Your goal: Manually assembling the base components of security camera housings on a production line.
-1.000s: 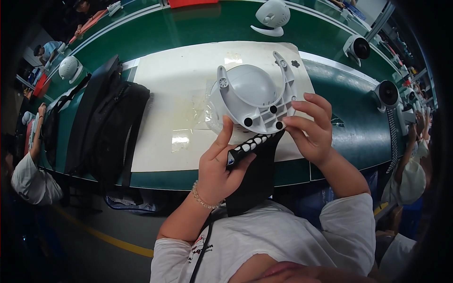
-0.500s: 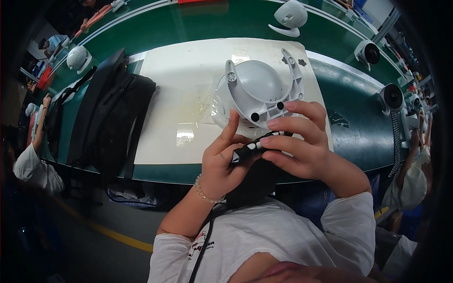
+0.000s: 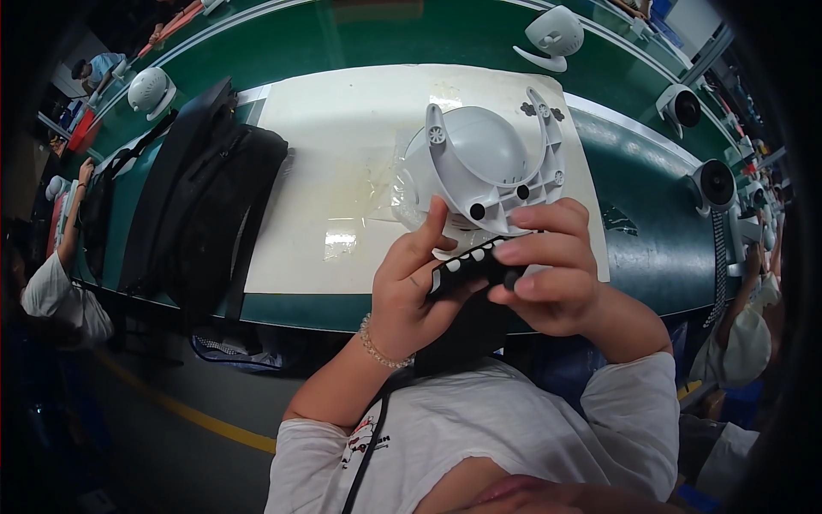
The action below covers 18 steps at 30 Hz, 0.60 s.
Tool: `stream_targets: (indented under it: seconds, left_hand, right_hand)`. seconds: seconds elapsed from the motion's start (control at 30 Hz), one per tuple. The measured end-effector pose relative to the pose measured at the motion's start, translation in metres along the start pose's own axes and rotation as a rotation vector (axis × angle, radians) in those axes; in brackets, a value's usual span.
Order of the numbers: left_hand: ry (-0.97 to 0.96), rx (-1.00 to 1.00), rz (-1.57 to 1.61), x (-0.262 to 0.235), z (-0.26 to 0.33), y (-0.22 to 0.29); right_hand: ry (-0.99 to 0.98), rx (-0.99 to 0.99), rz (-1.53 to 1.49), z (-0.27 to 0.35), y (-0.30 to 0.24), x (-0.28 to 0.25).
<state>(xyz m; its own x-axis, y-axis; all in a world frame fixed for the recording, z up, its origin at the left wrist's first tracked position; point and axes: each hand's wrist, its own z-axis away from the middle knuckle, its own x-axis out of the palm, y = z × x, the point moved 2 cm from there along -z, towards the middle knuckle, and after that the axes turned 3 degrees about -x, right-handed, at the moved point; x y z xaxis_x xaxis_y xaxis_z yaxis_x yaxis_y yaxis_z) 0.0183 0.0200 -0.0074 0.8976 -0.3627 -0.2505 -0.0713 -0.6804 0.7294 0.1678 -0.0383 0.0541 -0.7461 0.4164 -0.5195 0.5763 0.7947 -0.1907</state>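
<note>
A white rounded appliance (image 3: 490, 141) lies before me on the pale board. Its curved stand (image 3: 451, 184) faces up. Two round black pads (image 3: 477, 211) sit on the near part of the stand, while ribbed round recesses show on its arms. My left hand (image 3: 411, 278) grips a black strip (image 3: 467, 264) with a row of white round spots, just on my side of the stand. Beside the strip's right end, my right hand (image 3: 556, 270) pinches a small round black pad (image 3: 512, 277) between thumb and fingers.
The pale board (image 3: 317, 188) covers the green table. Left of it lies a black bag (image 3: 227, 197). Similar white appliances (image 3: 555, 34) stand along the far side and at right, one with a dark round front (image 3: 712, 182). Co-workers sit at both sides.
My right hand has come away from the strip slightly, with a black pad now showing in its fingers. The view has shifted a little, so the appliance appears further right.
</note>
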Motion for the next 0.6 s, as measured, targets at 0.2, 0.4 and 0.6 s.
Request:
stream_targets:
  seconds: [0.2,0.4,0.6]
  left_hand:
    - [0.011,0.086,-0.104,-0.002,-0.002,0.001]
    - [0.02,0.073,-0.119,-0.002,0.001,-0.001]
    - [0.009,0.057,-0.127,-0.001,-0.002,0.004]
  right_hand:
    - [-0.112,0.084,0.067,-0.004,-0.002,0.006]
    - [-0.125,0.012,0.125,-0.001,-0.008,0.003]
    - [-0.005,0.048,-0.034,0.012,0.0,-0.006]
